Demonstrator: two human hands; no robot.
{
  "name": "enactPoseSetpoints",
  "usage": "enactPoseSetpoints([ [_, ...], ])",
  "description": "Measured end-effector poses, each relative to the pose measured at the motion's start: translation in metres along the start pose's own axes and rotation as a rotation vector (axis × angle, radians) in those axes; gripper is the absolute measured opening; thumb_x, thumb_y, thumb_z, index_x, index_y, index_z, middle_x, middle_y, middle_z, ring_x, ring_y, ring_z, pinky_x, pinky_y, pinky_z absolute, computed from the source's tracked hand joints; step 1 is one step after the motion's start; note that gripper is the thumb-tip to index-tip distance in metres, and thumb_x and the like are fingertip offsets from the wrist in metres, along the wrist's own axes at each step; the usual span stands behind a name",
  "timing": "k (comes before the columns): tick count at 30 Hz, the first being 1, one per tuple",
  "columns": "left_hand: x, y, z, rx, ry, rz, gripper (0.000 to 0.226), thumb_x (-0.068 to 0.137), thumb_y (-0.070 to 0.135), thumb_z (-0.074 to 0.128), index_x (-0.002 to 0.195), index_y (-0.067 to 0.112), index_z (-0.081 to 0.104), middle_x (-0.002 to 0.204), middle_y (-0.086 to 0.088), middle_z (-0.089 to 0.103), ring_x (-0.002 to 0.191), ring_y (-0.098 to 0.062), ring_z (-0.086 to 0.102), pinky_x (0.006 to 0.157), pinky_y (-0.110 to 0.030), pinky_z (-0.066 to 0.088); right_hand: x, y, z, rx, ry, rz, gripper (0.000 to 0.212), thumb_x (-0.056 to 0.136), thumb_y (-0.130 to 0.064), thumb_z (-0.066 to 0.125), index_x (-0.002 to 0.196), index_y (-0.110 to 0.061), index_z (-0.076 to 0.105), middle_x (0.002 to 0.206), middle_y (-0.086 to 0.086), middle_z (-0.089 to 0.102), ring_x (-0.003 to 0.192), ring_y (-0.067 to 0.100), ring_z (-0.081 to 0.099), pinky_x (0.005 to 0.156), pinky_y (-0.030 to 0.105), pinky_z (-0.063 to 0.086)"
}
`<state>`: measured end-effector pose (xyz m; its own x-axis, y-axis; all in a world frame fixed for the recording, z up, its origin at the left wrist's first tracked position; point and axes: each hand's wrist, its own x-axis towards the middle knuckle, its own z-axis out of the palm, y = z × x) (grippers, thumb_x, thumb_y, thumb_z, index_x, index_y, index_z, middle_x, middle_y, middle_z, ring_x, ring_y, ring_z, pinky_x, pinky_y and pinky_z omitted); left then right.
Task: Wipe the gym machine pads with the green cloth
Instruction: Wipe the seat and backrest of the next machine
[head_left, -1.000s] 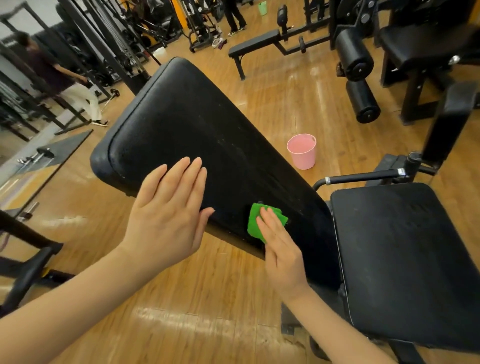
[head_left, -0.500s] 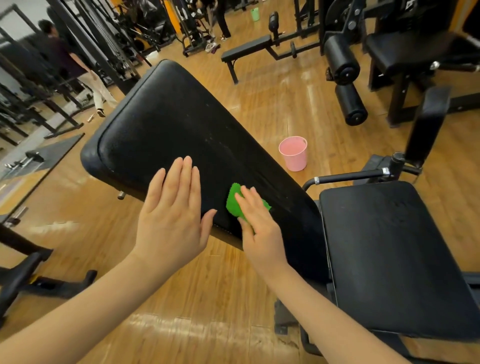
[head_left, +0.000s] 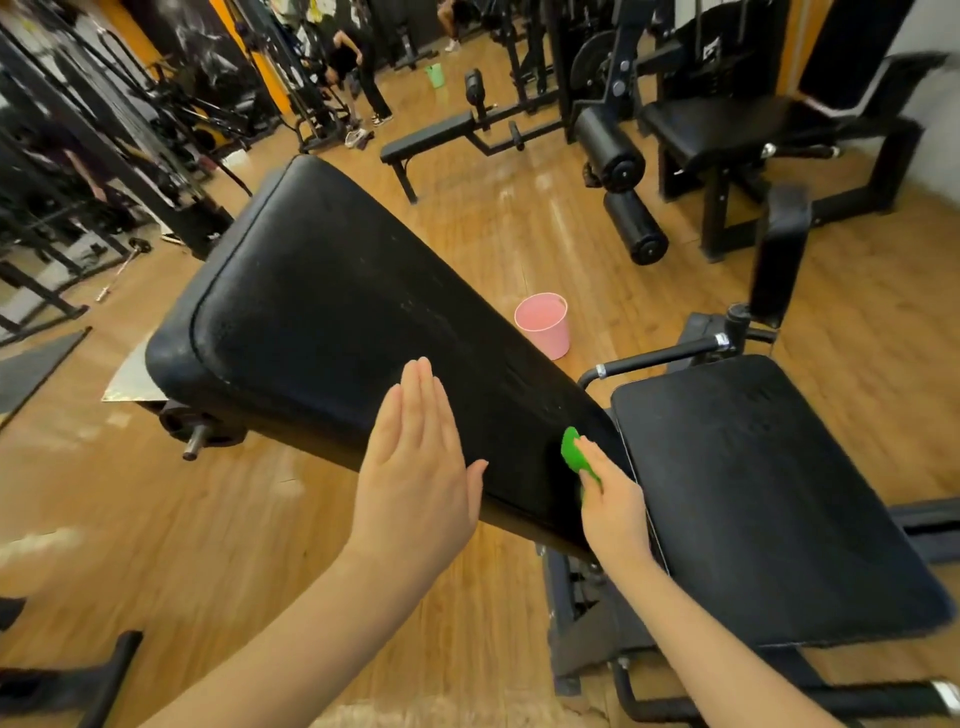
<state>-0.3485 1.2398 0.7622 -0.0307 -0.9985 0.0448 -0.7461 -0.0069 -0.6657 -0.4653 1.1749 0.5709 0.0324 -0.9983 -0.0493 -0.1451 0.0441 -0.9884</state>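
Note:
A long black back pad slopes from upper left down to a black seat pad at the right. A small green cloth lies on the low end of the back pad, close to the gap before the seat. My right hand presses on the cloth with straight fingers, and most of the cloth is hidden under them. My left hand is flat with fingers together, resting on the near edge of the back pad, left of the cloth.
A pink bucket stands on the wooden floor behind the pad. Beyond it are a flat bench and a leg machine with black rollers. A person stands far back near a green bucket. A handle bar juts beside the seat.
My right hand has slid the cloth down the back pad toward the seat end. My left hand has kept its flat pose on the near edge.

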Motion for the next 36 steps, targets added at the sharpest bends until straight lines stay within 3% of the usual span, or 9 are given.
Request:
enactPoseSetpoints([
  [2,0.002,0.000,0.001,-0.027,0.007,-0.008,0.075,0.099,0.048,-0.001,0.134,-0.014,-0.026,0.153,-0.033,-0.016,0.144,-0.043,-0.014,0.112,-0.046,-0.014,0.005,-0.031,0.010,0.029,0.032,-0.109,0.043,0.095,0.000,0.045,0.136,-0.014,0.045,0.135,-0.012,0.041,0.130,0.003,0.033,0.095,-0.006,0.019],
  [8,0.008,0.033,0.006,-0.208,-0.013,-0.178,0.077,0.100,0.046,0.009,0.137,-0.012,-0.026,0.152,-0.031,-0.024,0.144,-0.038,-0.019,0.109,-0.045,-0.019,0.016,-0.053,0.029,0.005,-0.082,-0.319,0.044,0.094,0.002,0.045,0.134,-0.015,0.048,0.135,-0.016,0.038,0.134,-0.002,0.027,0.109,0.012,0.022],
  [12,0.010,0.071,0.025,-0.269,0.010,-0.245,0.083,0.101,0.046,0.022,0.138,-0.013,-0.025,0.144,-0.031,-0.031,0.142,-0.038,-0.023,0.110,-0.046,-0.023,0.025,0.013,0.007,-0.043,-0.107,-0.189,0.047,0.093,0.008,0.044,0.134,-0.013,0.047,0.137,-0.014,0.039,0.136,0.006,0.030,0.109,0.010,0.020],
  [17,0.018,0.093,0.036,-0.289,0.035,-0.324,0.090,0.092,0.047,0.047,0.147,-0.011,0.005,0.156,-0.027,-0.001,0.147,-0.035,-0.002,0.117,-0.044,-0.008,0.035,0.097,-0.029,-0.177,-0.150,0.222,0.046,0.096,0.001,0.043,0.138,-0.016,0.042,0.144,0.002,0.043,0.133,0.018,0.039,0.109,0.023,0.023],
  [20,0.023,0.107,0.044,-0.271,-0.014,-0.312,0.097,0.087,0.045,0.057,0.148,-0.012,0.007,0.155,-0.027,0.004,0.147,-0.035,0.004,0.118,-0.043,-0.004,0.043,0.095,-0.034,-0.152,-0.140,0.253,0.042,0.096,-0.001,0.044,0.136,-0.012,0.045,0.142,0.005,0.045,0.132,0.018,0.040,0.110,0.027,0.026],
  [24,0.030,0.121,0.043,-0.182,-0.053,-0.367,0.098,0.090,0.048,0.048,0.147,-0.010,-0.007,0.155,-0.028,-0.006,0.147,-0.034,-0.005,0.117,-0.045,-0.011,0.049,0.028,-0.014,0.017,-0.144,-0.080,0.044,0.094,0.005,0.043,0.136,-0.010,0.044,0.142,0.001,0.043,0.136,0.010,0.032,0.110,0.016,0.023],
  [29,0.031,0.124,0.044,-0.140,-0.061,-0.374,0.092,0.088,0.041,0.050,0.149,-0.009,0.002,0.156,-0.027,0.001,0.147,-0.034,0.001,0.119,-0.044,-0.008,0.053,-0.003,0.009,-0.112,-0.242,-0.723,0.038,0.093,-0.005,0.040,0.130,-0.001,0.049,0.136,0.008,0.047,0.133,0.019,0.034,0.113,0.025,0.025],
  [32,0.031,0.124,0.046,-0.160,-0.055,-0.365,0.092,0.086,0.041,0.055,0.148,-0.009,0.009,0.156,-0.027,0.006,0.147,-0.034,0.007,0.119,-0.043,-0.005,0.060,0.039,0.005,-0.130,-0.251,-0.589,0.044,0.092,0.000,0.040,0.136,-0.007,0.040,0.140,0.004,0.041,0.135,0.016,0.032,0.114,0.022,0.022],
  [36,0.031,0.124,0.048,-0.170,-0.062,-0.374,0.086,0.087,0.041,0.049,0.147,-0.009,0.012,0.155,-0.026,0.009,0.146,-0.033,0.010,0.119,-0.043,-0.004,0.066,0.088,-0.019,-0.173,-0.261,-0.188,0.057,0.092,0.010,0.044,0.137,-0.021,0.029,0.145,-0.003,0.036,0.138,0.007,0.024,0.112,0.013,0.015],
])
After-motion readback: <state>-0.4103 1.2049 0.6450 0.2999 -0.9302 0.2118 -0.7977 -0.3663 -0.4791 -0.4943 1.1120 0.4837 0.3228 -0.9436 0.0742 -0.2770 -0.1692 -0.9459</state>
